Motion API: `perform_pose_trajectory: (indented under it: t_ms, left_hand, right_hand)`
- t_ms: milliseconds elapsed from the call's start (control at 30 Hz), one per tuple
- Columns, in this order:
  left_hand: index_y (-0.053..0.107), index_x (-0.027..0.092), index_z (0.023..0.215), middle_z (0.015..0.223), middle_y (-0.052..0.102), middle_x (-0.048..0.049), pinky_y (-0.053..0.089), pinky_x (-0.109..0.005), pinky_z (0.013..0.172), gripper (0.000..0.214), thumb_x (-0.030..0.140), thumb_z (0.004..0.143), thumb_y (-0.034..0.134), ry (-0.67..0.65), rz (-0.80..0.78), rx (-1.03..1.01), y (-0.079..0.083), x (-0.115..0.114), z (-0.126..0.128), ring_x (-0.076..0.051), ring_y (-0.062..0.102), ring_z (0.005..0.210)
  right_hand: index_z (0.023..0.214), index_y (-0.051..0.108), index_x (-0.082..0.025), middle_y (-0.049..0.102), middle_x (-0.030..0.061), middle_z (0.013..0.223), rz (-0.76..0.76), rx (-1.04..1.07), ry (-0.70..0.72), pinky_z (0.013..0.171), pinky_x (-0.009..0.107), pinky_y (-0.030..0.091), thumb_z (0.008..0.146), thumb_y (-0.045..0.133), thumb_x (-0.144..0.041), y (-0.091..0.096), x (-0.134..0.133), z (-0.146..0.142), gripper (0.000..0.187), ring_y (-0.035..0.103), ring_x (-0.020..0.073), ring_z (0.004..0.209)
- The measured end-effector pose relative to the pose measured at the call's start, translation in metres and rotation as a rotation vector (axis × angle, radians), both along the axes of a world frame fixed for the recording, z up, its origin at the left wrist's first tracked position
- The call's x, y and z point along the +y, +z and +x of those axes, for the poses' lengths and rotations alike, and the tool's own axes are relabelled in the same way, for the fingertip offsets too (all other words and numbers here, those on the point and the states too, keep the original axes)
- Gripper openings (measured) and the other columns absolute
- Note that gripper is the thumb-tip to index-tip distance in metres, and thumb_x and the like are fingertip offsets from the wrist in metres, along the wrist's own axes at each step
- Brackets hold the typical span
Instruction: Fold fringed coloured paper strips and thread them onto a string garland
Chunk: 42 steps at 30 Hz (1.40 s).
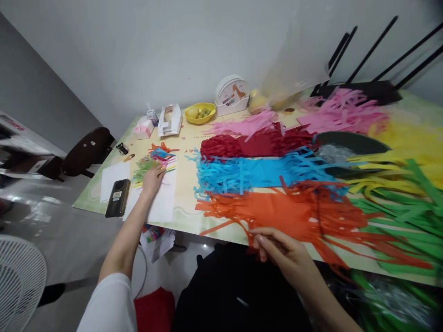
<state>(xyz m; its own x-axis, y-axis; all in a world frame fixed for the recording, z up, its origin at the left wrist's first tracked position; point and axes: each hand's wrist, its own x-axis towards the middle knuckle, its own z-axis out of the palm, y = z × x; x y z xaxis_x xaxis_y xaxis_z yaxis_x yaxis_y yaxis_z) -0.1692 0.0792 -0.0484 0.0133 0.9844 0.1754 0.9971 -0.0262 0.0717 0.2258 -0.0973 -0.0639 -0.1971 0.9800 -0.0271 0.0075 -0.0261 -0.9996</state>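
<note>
My left hand point(152, 180) reaches to a small pile of cut coloured strips point(143, 169) on white paper point(164, 203). Its fingers are bent together at the pile, and what they hold, if anything, is hidden. At the table's front edge, my right hand point(282, 251) pinches the end of an orange strip point(247, 226) between thumb and fingers. That strip hangs from a fringed orange sheet point(284, 210). Behind it lie fringed sheets in blue point(266, 171), dark red point(256, 144) and pink point(252, 124).
A phone point(118, 198) lies left of the paper. Yellow strips point(411, 152) and green strips point(408, 216) spread over the right side. Along the wall stand a yellow fruit bowl point(200, 121), a giraffe-print holder point(232, 99) and a tissue pack point(143, 128). A white fan point(20, 281) stands lower left.
</note>
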Motion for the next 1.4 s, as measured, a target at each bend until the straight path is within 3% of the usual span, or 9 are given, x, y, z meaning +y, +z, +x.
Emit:
perform_pose_trajectory:
  t_ms: [167, 300, 400, 467, 567, 667, 733, 1133, 1400]
  left_hand:
    - [0.068, 0.023, 0.117, 0.138, 0.058, -0.0084, 0.027, -0.045, 0.109, 0.033, 0.021, 0.090, 0.049, -0.011, 0.010, 0.049, 0.013, -0.007, -0.010, -0.027, 0.043, 0.132]
    - [0.066, 0.022, 0.120, 0.143, 0.051, -0.0123, 0.023, -0.059, 0.106, 0.033, 0.025, 0.089, 0.052, -0.030, 0.200, 0.044, 0.029, -0.023, 0.014, -0.037, 0.036, 0.133]
    - [0.068, 0.021, 0.110, 0.127, 0.061, -0.0119, 0.035, -0.052, 0.103, 0.026, 0.024, 0.089, 0.054, -0.216, 0.359, -0.111, 0.039, -0.045, 0.067, -0.032, 0.048, 0.122]
    - [0.067, 0.022, 0.109, 0.113, 0.067, -0.0093, 0.044, -0.041, 0.098, 0.024, 0.022, 0.092, 0.049, -0.498, 0.241, -0.288, 0.040, -0.064, 0.118, -0.024, 0.059, 0.109]
    - [0.066, 0.021, 0.110, 0.114, 0.068, -0.0088, 0.049, -0.034, 0.094, 0.025, 0.023, 0.095, 0.046, -0.843, 0.042, -0.424, 0.031, -0.087, 0.198, -0.020, 0.061, 0.107]
    - [0.066, 0.018, 0.109, 0.111, 0.069, -0.0106, 0.049, -0.035, 0.096, 0.023, 0.027, 0.094, 0.051, -0.934, -0.155, -0.382, 0.014, -0.092, 0.258, -0.022, 0.062, 0.106]
    - [0.065, 0.015, 0.109, 0.111, 0.068, -0.0128, 0.049, -0.038, 0.096, 0.026, 0.031, 0.090, 0.058, -0.916, -0.254, -0.297, 0.004, -0.089, 0.280, -0.026, 0.061, 0.107]
    - [0.066, 0.015, 0.105, 0.108, 0.068, -0.0128, 0.049, -0.037, 0.092, 0.033, 0.040, 0.084, 0.065, -0.773, -0.345, -0.255, 0.003, -0.078, 0.293, -0.028, 0.062, 0.105]
    - [0.071, 0.018, 0.089, 0.094, 0.073, -0.0088, 0.049, -0.033, 0.086, 0.014, 0.020, 0.083, 0.059, -0.716, -0.368, -0.318, 0.003, -0.070, 0.298, -0.023, 0.067, 0.092]
  right_hand:
    - [0.098, 0.068, -0.018, 0.063, 0.0021, 0.066, 0.010, -0.091, 0.020, 0.048, 0.025, 0.050, 0.091, 0.056, -0.043, -0.002, 0.002, 0.011, 0.029, 0.061, 0.0142, 0.052]
    - [0.097, 0.069, -0.020, 0.071, 0.0066, 0.080, 0.225, -0.397, -0.251, 0.065, 0.032, 0.055, 0.089, 0.057, -0.040, 0.007, 0.019, 0.050, 0.025, 0.068, 0.0203, 0.069]
    - [0.099, 0.069, -0.020, 0.073, 0.0095, 0.097, 0.408, -0.654, -0.258, 0.080, 0.037, 0.054, 0.090, 0.057, -0.035, 0.008, 0.035, 0.081, 0.021, 0.069, 0.0240, 0.087]
    - [0.100, 0.069, -0.019, 0.072, 0.0106, 0.100, 0.466, -0.771, -0.073, 0.085, 0.039, 0.053, 0.091, 0.054, -0.030, 0.004, 0.043, 0.093, 0.021, 0.068, 0.0249, 0.093]
    - [0.105, 0.068, -0.016, 0.071, 0.0125, 0.104, 0.492, -0.900, 0.153, 0.088, 0.041, 0.052, 0.091, 0.055, -0.025, -0.007, 0.049, 0.100, 0.021, 0.066, 0.0258, 0.098]
    - [0.111, 0.067, -0.015, 0.069, 0.0143, 0.110, 0.526, -0.991, 0.196, 0.092, 0.042, 0.051, 0.090, 0.056, -0.023, -0.015, 0.049, 0.105, 0.024, 0.063, 0.0266, 0.103]
    - [0.113, 0.066, -0.014, 0.068, 0.0148, 0.114, 0.556, -1.025, 0.200, 0.093, 0.042, 0.050, 0.091, 0.056, -0.022, -0.016, 0.047, 0.109, 0.026, 0.061, 0.0268, 0.106]
    - [0.091, 0.068, -0.014, 0.069, 0.0108, 0.091, 0.490, -1.045, 0.125, 0.082, 0.034, 0.048, 0.091, 0.054, -0.018, -0.013, 0.061, 0.109, 0.015, 0.063, 0.0231, 0.091]
    - [0.091, 0.066, -0.015, 0.068, 0.0105, 0.092, 0.452, -1.052, 0.030, 0.080, 0.033, 0.048, 0.088, 0.056, -0.017, -0.006, 0.057, 0.106, 0.010, 0.063, 0.0231, 0.089]
